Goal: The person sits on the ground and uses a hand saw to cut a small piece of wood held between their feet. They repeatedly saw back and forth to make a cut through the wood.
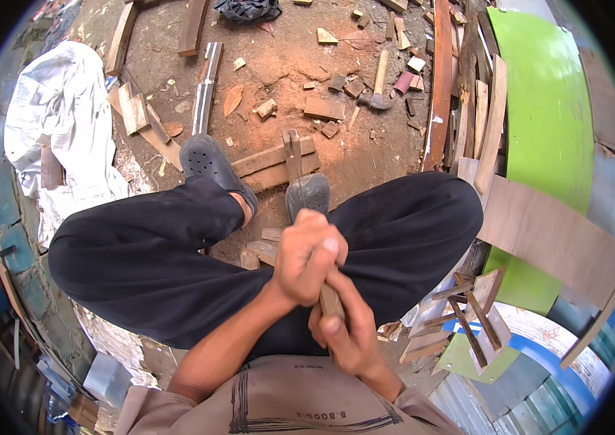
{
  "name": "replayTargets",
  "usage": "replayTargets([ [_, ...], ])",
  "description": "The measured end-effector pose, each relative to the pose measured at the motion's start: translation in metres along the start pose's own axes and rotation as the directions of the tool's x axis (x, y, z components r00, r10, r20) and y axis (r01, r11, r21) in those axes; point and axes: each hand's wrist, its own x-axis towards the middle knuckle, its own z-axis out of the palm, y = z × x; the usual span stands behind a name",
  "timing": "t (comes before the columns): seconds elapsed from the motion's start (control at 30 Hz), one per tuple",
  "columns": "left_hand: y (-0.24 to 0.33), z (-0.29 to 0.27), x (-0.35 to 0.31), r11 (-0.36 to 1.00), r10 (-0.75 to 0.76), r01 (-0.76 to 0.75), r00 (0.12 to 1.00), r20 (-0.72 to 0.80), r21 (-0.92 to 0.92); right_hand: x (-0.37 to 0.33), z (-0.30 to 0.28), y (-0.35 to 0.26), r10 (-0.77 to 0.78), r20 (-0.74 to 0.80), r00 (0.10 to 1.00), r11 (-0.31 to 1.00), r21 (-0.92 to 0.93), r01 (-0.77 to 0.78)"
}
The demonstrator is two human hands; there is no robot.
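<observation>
My left hand point(306, 257) is closed in a fist in front of my lap, its thumb on top. What it grips is mostly hidden. Just below it, my right hand point(348, 326) is wrapped round a brown wooden stick point(331, 303), whose upper end runs in under the left fist. A thin dark strip point(301, 190) reaches from beyond the left fist across my right shoe; whether it joins the stick, I cannot tell. Past that shoe, a narrow wooden piece point(292, 154) lies across two short boards point(276, 165) on the ground.
A hammer point(379, 81) lies among scattered wood offcuts ahead. White cloth point(61, 109) is on the left. Long planks point(439, 87) and a green sheet point(548, 94) are on the right. A small wooden frame point(470, 319) sits beside my right knee. Grey clogs point(209, 161) are on my feet.
</observation>
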Motion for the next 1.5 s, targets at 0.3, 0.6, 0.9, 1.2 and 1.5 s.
replayTargets([
  [0.3, -0.078, -0.025, 0.074, 0.989, -0.140, 0.143, 0.985, -0.105, 0.022, 0.108, -0.006, 0.017, 0.099, -0.089, 0.991, 0.989, 0.114, -0.089],
  [0.6, -0.077, -0.020, 0.064, 0.993, -0.110, 0.107, 0.992, -0.068, -0.039, 0.096, -0.001, 0.024, 0.011, -0.124, 0.992, 0.990, 0.140, 0.006],
  [0.9, -0.002, 0.003, 0.005, 1.000, -0.002, 0.002, 1.000, -0.007, 0.006, 0.000, 0.002, -0.008, -0.051, -0.074, 0.996, 0.998, -0.025, 0.049],
  [1.2, -0.036, -0.003, 0.032, 0.998, -0.053, 0.055, 0.998, -0.037, 0.045, 0.043, -0.004, 0.001, 0.054, -0.074, 0.996, 0.977, 0.212, -0.037],
  [1.5, -0.078, -0.029, 0.068, 0.976, -0.209, 0.206, 0.977, -0.051, -0.065, 0.105, 0.003, 0.031, 0.037, -0.120, 0.992, 0.996, 0.083, -0.027],
])
